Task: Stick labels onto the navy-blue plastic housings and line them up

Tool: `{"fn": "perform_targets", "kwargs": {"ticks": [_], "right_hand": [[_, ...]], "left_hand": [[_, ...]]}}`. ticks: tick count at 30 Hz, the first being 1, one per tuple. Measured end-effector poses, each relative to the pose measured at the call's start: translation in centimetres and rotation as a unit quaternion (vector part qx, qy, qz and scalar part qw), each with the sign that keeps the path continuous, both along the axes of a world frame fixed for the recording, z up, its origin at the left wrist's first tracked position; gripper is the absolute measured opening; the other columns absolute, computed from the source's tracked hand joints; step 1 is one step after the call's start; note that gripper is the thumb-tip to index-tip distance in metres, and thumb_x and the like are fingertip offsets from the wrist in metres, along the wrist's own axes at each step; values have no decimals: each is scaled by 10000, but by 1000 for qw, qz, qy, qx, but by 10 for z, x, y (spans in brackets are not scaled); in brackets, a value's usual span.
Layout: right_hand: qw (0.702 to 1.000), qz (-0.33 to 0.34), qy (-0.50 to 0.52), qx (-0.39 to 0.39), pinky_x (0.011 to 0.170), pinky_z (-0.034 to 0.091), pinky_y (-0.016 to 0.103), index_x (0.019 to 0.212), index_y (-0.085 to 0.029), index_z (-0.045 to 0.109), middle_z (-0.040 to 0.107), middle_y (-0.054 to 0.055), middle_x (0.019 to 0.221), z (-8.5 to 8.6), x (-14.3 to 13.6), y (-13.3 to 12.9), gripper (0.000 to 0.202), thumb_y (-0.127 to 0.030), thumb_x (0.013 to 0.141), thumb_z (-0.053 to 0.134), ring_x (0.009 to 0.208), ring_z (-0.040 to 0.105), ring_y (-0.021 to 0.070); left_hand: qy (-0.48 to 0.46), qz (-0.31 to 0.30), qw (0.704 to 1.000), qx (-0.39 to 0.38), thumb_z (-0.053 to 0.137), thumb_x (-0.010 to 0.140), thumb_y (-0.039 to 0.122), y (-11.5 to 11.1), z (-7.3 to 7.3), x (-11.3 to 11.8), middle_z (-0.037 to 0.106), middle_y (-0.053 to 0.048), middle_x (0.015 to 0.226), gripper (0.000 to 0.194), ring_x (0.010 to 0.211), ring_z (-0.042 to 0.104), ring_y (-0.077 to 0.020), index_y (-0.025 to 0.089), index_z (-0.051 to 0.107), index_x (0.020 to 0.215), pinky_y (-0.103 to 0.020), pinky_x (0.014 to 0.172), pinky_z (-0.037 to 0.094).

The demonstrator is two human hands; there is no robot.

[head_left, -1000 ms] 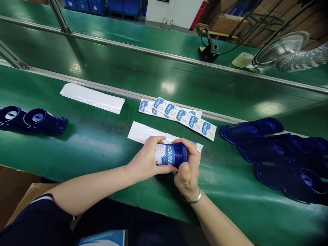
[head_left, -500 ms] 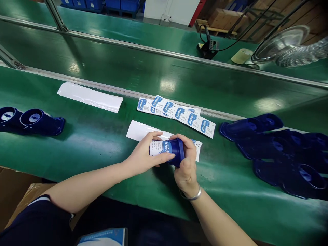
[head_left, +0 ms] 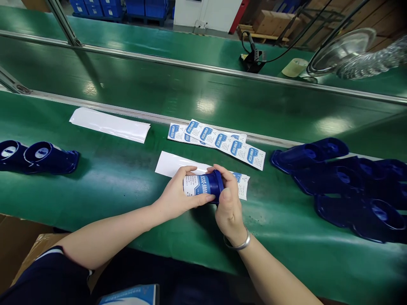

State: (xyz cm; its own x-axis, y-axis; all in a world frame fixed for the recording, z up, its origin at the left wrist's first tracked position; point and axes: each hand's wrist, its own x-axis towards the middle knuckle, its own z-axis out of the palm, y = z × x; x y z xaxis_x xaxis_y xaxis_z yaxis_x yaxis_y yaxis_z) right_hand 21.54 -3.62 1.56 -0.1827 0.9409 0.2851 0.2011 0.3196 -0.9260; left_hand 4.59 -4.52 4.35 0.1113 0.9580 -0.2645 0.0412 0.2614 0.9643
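Now I have the blue cup (head_left: 208, 189) lying on its side, just above the green belt (head_left: 121, 178), and both of my hands are closed on it. My left hand (head_left: 177, 195) wraps around the part with the white and blue sticker (head_left: 194, 186), and my thumb lies flat along it. My right hand (head_left: 229, 207) grips the wide rim end, with my fingers curled over the top. The cup sits right over a white backing strip (head_left: 171, 164) and just in front of the row of fresh stickers (head_left: 219, 142). To do this part well, I think I should press the sticker down from its middle out to its edges, so no bubbles or folds get stuck under it. I should roll the cup slowly with my right hand while my left thumb rubs, not pull at the paper. The corners need a firm push, or they may lift. More blue cups (head_left: 337, 182) lie well to the right of mine, and two done cups (head_left: 38, 156) lie far to its left, so my elbows must stay clear of both.
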Motion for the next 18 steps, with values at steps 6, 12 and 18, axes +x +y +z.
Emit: {"fn": "perform_targets", "kwargs": {"ticks": [6, 12, 18], "right_hand": [[999, -5, 30, -12, 1044, 457, 471, 1424, -284, 498, 584, 88, 1299, 0, 1, 5, 453, -515, 1068, 338, 1211, 560, 268], [995, -36, 79, -41, 1019, 504, 460, 1386, -291, 535, 623, 87, 1263, -2, 6, 17, 485, -560, 1054, 306, 1182, 608, 259], [993, -52, 85, -64, 1009, 518, 460, 1371, -262, 575, 660, 102, 1246, -5, 7, 13, 500, -569, 1025, 388, 1162, 634, 259]], "left_hand": [[-14, -9, 1000, -9, 918, 627, 373, 5, 0, -5, 594, -158, 1345, 920, 1209, 610, -323, 164, 471, 1404, -529, 1067, 493], [-100, -121, 988, 8, 911, 657, 271, 14, 1, -19, 478, -163, 1523, 947, 1349, 532, -329, 238, 439, 1477, -463, 997, 555], [-61, -89, 994, 37, 924, 649, 380, 12, -8, -12, 566, -181, 1435, 929, 1293, 578, -342, 212, 480, 1448, -470, 982, 551]]}}
